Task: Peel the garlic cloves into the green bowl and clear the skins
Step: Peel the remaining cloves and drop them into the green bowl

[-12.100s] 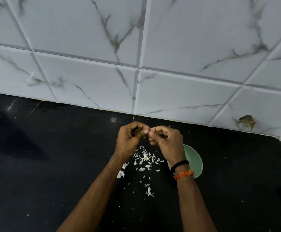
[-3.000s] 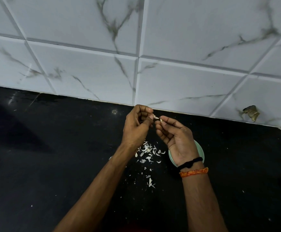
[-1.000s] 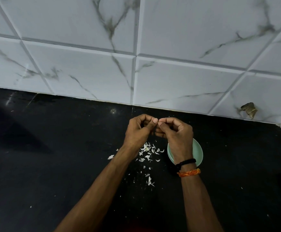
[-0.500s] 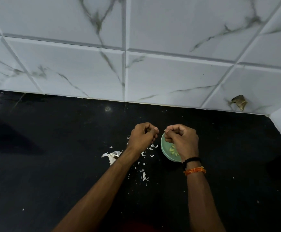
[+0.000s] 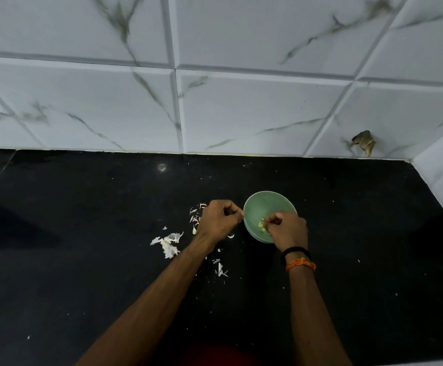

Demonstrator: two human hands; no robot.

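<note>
Down on the black countertop point(image 5: 83, 260), the green bowl point(image 5: 265, 204) sits near the tiled wall point(image 5: 241, 114), with a few pale peeled garlic cloves point(image 5: 261, 225) lying in its bottom. The right hand point(image 5: 287, 229) hangs over the near-right part of the bowl, fingers curled in toward the thumb just above the cloves — whether they pinch anything I cannot tell, since the fingertips are too small and bunched to read. A black band point(image 5: 295, 251) and an orange thread point(image 5: 301, 264) circle that wrist. The left hand point(image 5: 219, 220) is just beside the bowl's left rim, fingers curled with thumb and forefinger tips close together; what, if anything, sits between them is not visible. Under and around this hand lie scattered garlic skins point(image 5: 195, 216), with a larger white clump of skins point(image 5: 169, 244) further left and a few flakes point(image 5: 220, 269) nearer the person — all on the counter, outside the bowl.
</note>
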